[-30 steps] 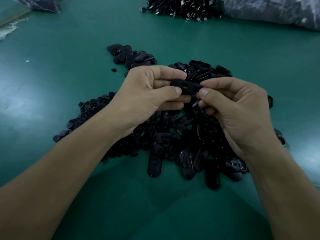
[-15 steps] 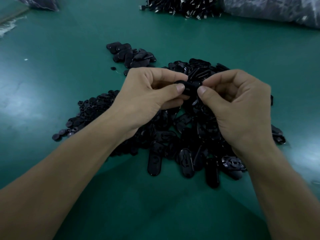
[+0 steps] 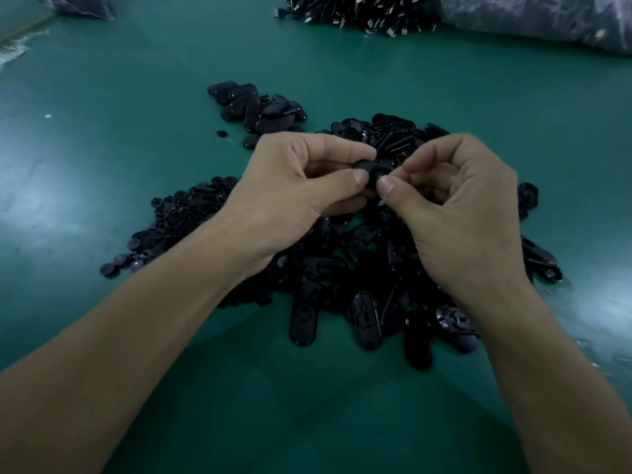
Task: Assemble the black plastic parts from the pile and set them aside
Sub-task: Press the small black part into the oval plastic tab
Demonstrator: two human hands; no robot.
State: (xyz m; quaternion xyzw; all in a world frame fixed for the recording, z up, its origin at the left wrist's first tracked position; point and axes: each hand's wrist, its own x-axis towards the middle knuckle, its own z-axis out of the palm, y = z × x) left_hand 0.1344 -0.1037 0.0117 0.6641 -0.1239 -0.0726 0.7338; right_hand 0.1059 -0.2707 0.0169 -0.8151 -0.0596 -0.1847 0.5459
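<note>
Head view, green table (image 3: 102,138).

Left hand (image 3: 294,189): fingers curled, thumb and forefinger clamped on one end of a black part (image 3: 371,166). Right hand (image 3: 461,213): fingers curled, thumb and forefinger tips pinching the other end of the same part. The thumbs nearly meet under it. The part is held in the air above the far half of the main pile (image 3: 359,278). Only a short dark stretch of it shows between the fingers, so I cannot tell whether it is one piece or two pressed together.

Main pile: oblong black shells, heaped loosely under and in front of both hands, several lying flat along the near edge.

Round pieces (image 3: 178,220): small black discs, spread left of the main pile and touching it.

Small group (image 3: 256,107): smooth oblong black parts, beyond the left hand, just apart from the main pile.

Far edge: heap of dark parts with pale metal ends (image 3: 359,12); clear bag (image 3: 547,22) beside it on the right.
</note>
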